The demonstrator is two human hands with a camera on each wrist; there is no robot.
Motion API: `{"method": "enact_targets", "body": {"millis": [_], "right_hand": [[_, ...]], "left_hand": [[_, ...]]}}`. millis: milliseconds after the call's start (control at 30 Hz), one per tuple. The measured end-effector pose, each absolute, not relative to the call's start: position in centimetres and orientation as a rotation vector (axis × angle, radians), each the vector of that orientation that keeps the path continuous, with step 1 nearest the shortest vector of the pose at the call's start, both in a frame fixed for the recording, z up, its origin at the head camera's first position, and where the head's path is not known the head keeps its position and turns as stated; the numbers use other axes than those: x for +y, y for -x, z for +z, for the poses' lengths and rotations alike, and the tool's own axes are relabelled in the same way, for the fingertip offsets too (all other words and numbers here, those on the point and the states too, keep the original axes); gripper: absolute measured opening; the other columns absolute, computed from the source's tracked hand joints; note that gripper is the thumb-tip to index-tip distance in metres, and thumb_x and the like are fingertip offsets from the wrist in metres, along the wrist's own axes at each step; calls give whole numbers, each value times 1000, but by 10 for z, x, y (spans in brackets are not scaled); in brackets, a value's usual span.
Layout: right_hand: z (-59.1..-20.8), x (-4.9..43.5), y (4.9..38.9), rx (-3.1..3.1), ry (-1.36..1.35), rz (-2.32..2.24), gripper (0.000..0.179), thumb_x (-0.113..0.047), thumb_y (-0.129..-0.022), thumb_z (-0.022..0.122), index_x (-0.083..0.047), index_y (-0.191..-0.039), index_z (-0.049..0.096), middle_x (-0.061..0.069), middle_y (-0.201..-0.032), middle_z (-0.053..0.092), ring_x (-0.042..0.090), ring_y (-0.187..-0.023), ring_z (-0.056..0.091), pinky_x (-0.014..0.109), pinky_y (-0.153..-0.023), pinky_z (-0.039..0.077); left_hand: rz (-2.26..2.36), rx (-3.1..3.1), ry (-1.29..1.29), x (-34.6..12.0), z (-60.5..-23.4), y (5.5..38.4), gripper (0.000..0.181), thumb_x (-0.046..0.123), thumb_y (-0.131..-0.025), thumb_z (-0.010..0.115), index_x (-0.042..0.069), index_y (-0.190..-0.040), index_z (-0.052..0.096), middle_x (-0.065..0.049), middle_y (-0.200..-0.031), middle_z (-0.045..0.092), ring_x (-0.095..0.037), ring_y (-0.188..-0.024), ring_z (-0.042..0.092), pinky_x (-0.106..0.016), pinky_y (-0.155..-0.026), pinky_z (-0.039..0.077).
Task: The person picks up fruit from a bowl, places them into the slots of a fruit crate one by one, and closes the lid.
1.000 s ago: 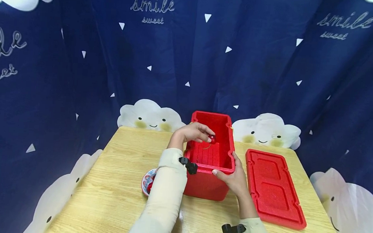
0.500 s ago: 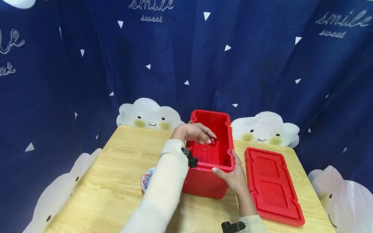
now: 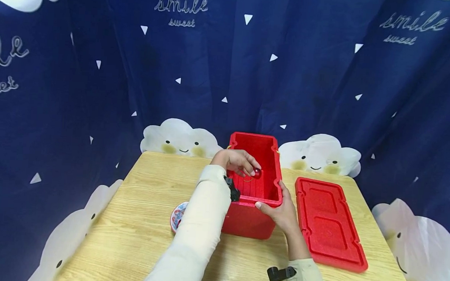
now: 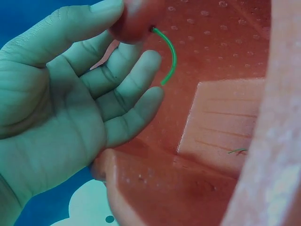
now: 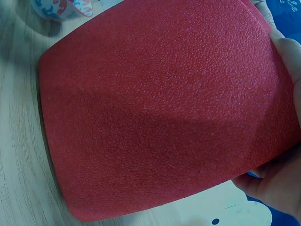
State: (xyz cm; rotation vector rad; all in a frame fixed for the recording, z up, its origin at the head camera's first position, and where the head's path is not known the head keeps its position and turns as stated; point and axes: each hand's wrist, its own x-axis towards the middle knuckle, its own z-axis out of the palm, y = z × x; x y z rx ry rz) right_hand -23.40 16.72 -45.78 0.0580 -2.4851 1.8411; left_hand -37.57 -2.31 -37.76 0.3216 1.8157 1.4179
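Over the open top of a red foam box (image 3: 248, 221), my left hand (image 3: 241, 161) pinches a glossy red cherry (image 3: 257, 173) between thumb and fingertips. In the left wrist view the cherry (image 4: 141, 21) has a curved green stem (image 4: 174, 56) pointing down, and the other fingers lie loosely bent. A short bit of green (image 4: 238, 151) shows on the box floor, partly hidden by the rim. My right hand (image 3: 285, 213) grips the near right corner of the box, thumb on the front rim and fingers along the side. The right wrist view shows the box's textured outer wall (image 5: 164, 113).
A patterned bowl (image 3: 177, 216) stands left of the box, mostly covered by my left sleeve, with something red inside. The red lid (image 3: 331, 224) lies flat on the wooden table (image 3: 136, 220) to the right. A blue curtain (image 3: 205, 71) hangs behind.
My left hand has moved slightly right and lower with the cherry, further over the box. The right hand keeps its grip on the corner. The whole head view has shifted slightly.
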Motion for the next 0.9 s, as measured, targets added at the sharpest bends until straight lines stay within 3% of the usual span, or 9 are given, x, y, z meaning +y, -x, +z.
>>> {"method": "enact_targets", "body": {"millis": [133,333,533,633,800,900], "right_hand": [[-455,167,234,-2488,-51,1851,104,-19,-71,81,-6,-147,13,20,-139,34,35,-120,40,47,-89,44],[-461,167,235,-2494,-51,1806,106,-27,-70,82,-10,-148,13,17,-139,35,33,-120,40,45,-88,45],[-463,170,235,-2484,-49,1805,105,-26,-70,82,-11,-148,13,16,-139,35,32,-120,40,45,-89,45],[-448,165,227,-2501,-52,1811,103,-22,-71,80,-6,-148,13,19,-140,33,34,-120,39,46,-90,43],[-457,165,231,-2495,-64,1775,105,-26,-69,82,-10,-148,15,16,-138,36,32,-118,42,45,-88,45],[-467,169,237,-2478,-67,1772,106,-30,-68,83,-13,-148,15,13,-137,38,30,-117,43,44,-86,47]], "left_hand": [[1424,1820,-321,-23,-378,376,35,-3,-73,73,1,-107,68,-13,-100,66,-30,-93,60,-51,-94,39],[1434,1831,-286,-23,-377,375,37,-2,-72,74,2,-108,66,-13,-103,64,-34,-102,56,-49,-91,42],[1403,1921,-296,-24,-370,372,39,3,-72,75,3,-110,65,-12,-101,64,-28,-92,59,-38,-79,51],[1352,1959,-340,-27,-368,368,39,6,-76,73,1,-113,63,-12,-96,64,-26,-88,59,-37,-79,50],[1248,2080,-465,-29,-364,355,29,10,-81,69,3,-109,63,-12,-95,63,-17,-75,57,-33,-75,49],[1219,2178,-556,-29,-361,345,27,10,-79,69,4,-105,63,-10,-95,63,-16,-76,55,-29,-70,49]]}}
